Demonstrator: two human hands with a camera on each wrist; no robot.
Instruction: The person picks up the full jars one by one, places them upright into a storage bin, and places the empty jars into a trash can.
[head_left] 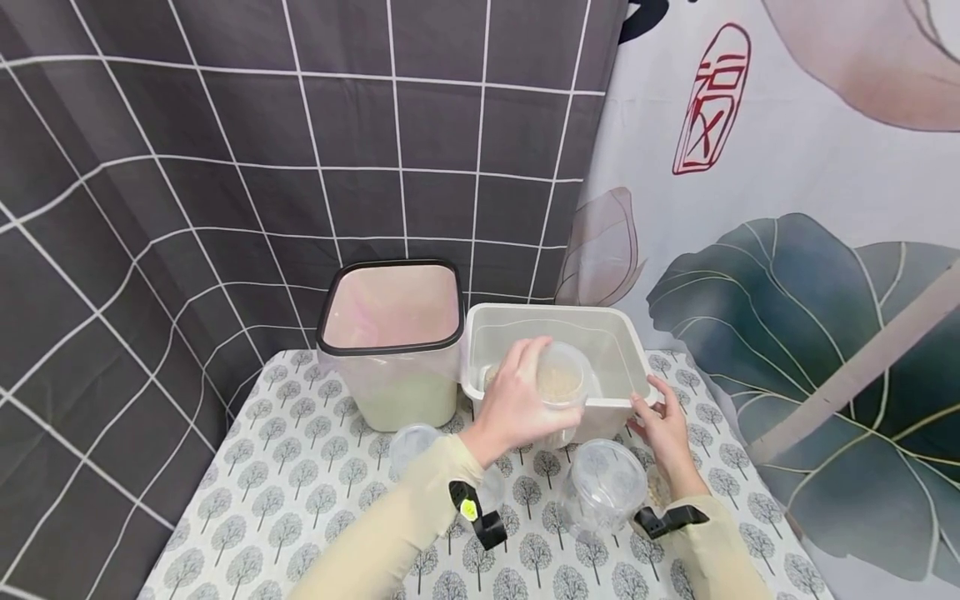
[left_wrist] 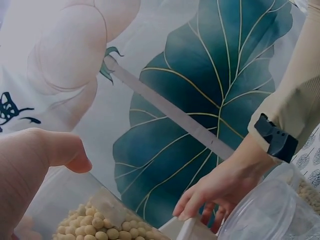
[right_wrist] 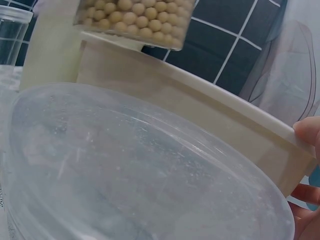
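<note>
Left hand (head_left: pixel 517 408) clamping round a clear jar (head_left: pixel 564 367) of beans (left_wrist: pixel 102 227), holding it above a white tub's (head_left: pixel 618 354) near rim, right hand (head_left: pixel 666 429) pinching its right corner, red characters (head_left: pixel 712 100) showing on the right-hand cloth (head_left: pixel 675 208).

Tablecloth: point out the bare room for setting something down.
The widest bare patch of tablecloth lies left, between the dark curtain, the bin and the left sleeve. A narrower strip runs between the right hand and the leaf curtain. Crowded: before the white tub, around the clear jar.
</note>
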